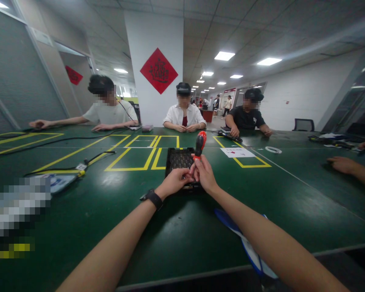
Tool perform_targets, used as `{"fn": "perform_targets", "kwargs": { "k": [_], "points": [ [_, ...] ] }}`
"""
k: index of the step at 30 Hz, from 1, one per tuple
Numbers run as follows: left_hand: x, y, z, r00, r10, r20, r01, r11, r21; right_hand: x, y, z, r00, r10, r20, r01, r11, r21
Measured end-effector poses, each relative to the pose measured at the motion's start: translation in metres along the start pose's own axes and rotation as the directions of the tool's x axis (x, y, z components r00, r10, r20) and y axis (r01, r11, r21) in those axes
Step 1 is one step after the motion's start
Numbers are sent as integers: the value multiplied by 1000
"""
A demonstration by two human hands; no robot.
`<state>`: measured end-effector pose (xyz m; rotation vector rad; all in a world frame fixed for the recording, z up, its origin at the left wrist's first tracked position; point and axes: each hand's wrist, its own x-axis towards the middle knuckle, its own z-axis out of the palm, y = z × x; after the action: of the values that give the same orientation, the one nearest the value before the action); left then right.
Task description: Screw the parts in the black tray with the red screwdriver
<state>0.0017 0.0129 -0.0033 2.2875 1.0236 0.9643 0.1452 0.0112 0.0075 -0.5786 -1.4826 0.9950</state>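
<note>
A black tray-like case [180,159] lies on the green table in front of me. Over its near right part my right hand [204,175] is closed round a screwdriver [201,142] with a red and black handle, held upright with the handle on top. My left hand [177,181], a dark band on its wrist, has its fingers pinched together beside the right fingertips, low over the case. What the left fingers hold, if anything, is too small to make out. The screwdriver's tip is hidden behind my fingers.
Yellow tape outlines mark the green table [134,227]. A white paper [237,152] and a white ring [273,150] lie right of the case. A blue-white object [251,247] is under my right forearm. Three people sit opposite; another person's hand [343,164] rests at the right.
</note>
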Motion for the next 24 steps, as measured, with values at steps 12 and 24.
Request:
{"fn": "perform_targets", "kwargs": {
  "k": [12, 24],
  "points": [
    [0, 2, -2, 1000, 19, 1, -19, 1000, 12, 0, 1, 0, 1000, 2, 23, -2, 1000, 12],
    [1, 1, -2, 1000, 4, -22, -3, 999, 51, 0, -1, 1, 1000, 8, 28, -9, 1000, 23]
  ]
}}
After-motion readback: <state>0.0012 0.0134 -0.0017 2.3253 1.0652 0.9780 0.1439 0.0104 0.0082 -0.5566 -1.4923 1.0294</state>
